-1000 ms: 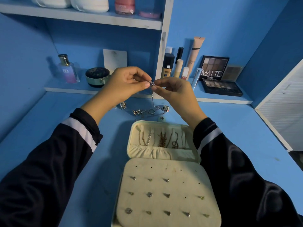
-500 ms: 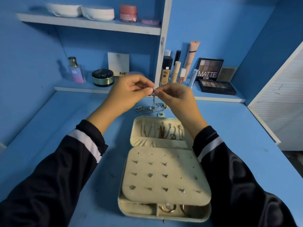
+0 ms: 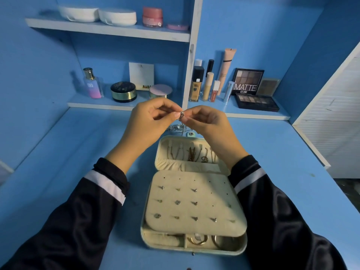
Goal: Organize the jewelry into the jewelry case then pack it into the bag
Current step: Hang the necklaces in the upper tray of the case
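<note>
- Two hands, left hand (image 3: 148, 124) and right hand (image 3: 209, 124), are both pinching one small silver piece (image 3: 182, 114).
- One jewelry case (image 3: 194, 250) is lying open at 6 o'clock.

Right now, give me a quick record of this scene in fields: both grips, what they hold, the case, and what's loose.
Left grip: pinches the small silver piece
Right grip: pinches the same piece from the other side
Jewelry case: open on the blue table
Stud panel: several studs pinned, some holes free
Lid: necklaces hanging
Front compartment: gold rings
Loose: silver jewelry on table behind case
Bag: not in view
</note>
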A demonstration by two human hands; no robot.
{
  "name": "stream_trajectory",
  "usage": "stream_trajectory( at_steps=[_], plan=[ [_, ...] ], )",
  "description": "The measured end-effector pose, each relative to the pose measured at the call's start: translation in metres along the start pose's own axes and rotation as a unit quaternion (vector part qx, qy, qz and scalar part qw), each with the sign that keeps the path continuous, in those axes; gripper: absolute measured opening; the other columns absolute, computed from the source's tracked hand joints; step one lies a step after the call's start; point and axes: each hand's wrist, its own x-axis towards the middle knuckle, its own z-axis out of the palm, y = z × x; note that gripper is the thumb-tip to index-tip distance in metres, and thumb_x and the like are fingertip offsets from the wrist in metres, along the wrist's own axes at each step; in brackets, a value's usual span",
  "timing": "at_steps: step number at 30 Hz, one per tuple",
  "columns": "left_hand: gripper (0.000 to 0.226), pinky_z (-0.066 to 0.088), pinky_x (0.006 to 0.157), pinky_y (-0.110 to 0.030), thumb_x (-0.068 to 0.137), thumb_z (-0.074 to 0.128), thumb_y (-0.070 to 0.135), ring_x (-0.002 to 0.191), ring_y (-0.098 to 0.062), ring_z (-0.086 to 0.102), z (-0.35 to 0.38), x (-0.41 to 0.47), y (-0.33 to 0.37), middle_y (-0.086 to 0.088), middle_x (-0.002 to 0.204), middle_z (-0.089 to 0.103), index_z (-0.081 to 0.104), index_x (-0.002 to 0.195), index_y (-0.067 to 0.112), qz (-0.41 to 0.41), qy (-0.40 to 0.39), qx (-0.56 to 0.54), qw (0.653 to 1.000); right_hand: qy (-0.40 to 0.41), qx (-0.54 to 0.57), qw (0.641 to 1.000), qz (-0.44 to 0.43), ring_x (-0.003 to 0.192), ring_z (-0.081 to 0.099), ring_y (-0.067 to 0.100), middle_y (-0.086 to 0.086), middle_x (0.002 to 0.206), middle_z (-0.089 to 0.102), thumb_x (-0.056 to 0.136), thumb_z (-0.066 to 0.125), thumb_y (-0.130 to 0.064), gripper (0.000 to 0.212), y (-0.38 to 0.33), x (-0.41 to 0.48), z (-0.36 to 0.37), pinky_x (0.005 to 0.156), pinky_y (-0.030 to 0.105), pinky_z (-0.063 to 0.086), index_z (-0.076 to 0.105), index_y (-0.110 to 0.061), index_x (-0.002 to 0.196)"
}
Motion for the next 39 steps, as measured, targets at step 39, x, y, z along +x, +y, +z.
stream_trajectory(
  at_steps=[39],
  plan=[
    [0.019,0.049,0.081,-0.017,0.091,0.066,0.003,0.085,-0.004,0.067,-0.009,0.003,-0.014,0.015,0.082,0.071,0.069,0.089,0.021,0.009,0.090,-0.092,0.992,0.016,-0.117,0.993,0.013,0.061,0.045,0.007,-0.004,0.069,0.056,0.093,0.060,-0.006,0.006,-0.003,-0.003,-0.013,0.057,0.011,0.038,0.064,-0.008,0.091]
  ],
)
